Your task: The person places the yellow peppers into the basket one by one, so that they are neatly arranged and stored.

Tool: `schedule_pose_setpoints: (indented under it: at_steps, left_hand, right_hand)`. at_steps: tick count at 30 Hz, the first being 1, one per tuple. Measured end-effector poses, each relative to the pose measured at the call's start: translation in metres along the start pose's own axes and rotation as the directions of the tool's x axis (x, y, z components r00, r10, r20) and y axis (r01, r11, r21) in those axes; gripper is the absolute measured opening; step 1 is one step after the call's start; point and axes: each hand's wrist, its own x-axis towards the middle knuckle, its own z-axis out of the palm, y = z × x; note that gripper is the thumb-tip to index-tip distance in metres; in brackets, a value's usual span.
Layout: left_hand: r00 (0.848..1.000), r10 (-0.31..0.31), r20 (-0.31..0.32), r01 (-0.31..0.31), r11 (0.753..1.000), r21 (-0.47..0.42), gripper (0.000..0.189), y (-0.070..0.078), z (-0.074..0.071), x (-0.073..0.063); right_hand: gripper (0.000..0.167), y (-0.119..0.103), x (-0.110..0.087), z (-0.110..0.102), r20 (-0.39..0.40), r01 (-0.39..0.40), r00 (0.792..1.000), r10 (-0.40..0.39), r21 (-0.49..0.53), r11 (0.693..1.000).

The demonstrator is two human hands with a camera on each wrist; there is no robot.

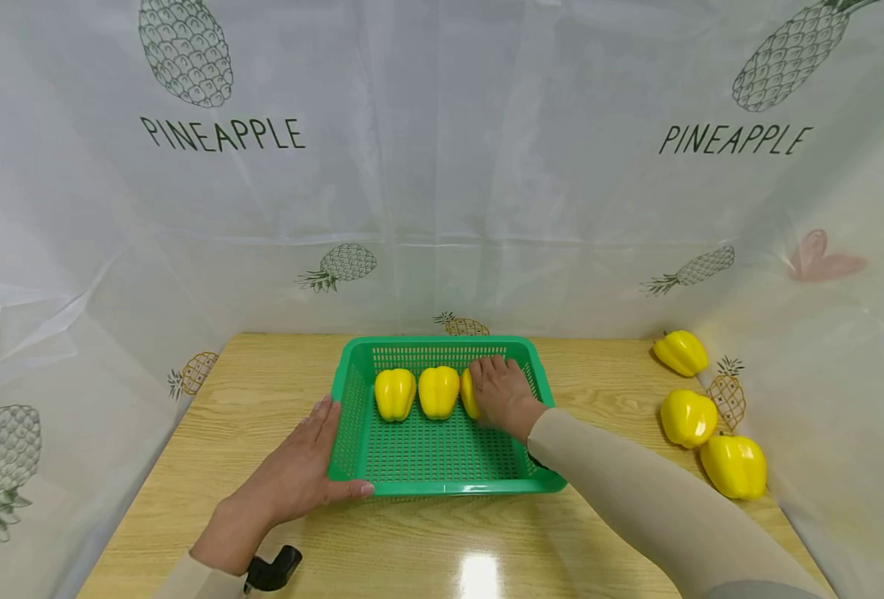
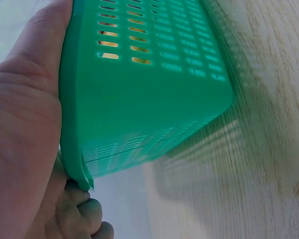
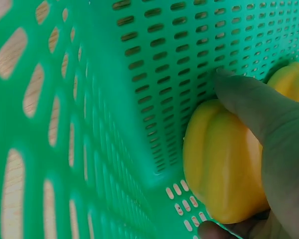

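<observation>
In the head view a green plastic basket (image 1: 442,488) stands on the table. Two yellow bell peppers, a left one (image 1: 395,394) and a middle one (image 1: 439,392), sit upright in a row near its back wall. My right hand (image 1: 503,395) reaches into the right part and grips a third yellow bell pepper (image 3: 224,164), beside the basket's perforated wall. Most of that pepper is hidden by the hand from above. My left hand (image 1: 303,466) rests against the front left corner, fingers straight along the left side, thumb on the front rim.
Three more yellow bell peppers, a back one (image 1: 681,353), a middle one (image 1: 688,418) and a front one (image 1: 733,466), lie along the table's right edge. White pineapple-print sheeting (image 1: 442,183) hangs behind and beside the wooden table (image 1: 382,549).
</observation>
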Motion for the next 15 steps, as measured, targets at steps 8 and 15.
schedule_pose_setpoints:
  at_steps: [8,15]
  left_hand:
    - [1.000,0.002,-0.004,-0.002,1.000,-0.001,0.136,-0.0003,0.0010,-0.0004]
    - [1.000,-0.006,0.012,0.006,1.000,-0.004,0.137,-0.0005,0.0001,-0.0002]
  right_hand:
    - [0.094,0.0011,-0.0021,-0.0015,0.017,-0.008,1.000,0.009,-0.002,1.000]
    - [0.097,0.0008,-0.0030,-0.0019,0.009,-0.007,1.000,0.007,-0.006,1.000]
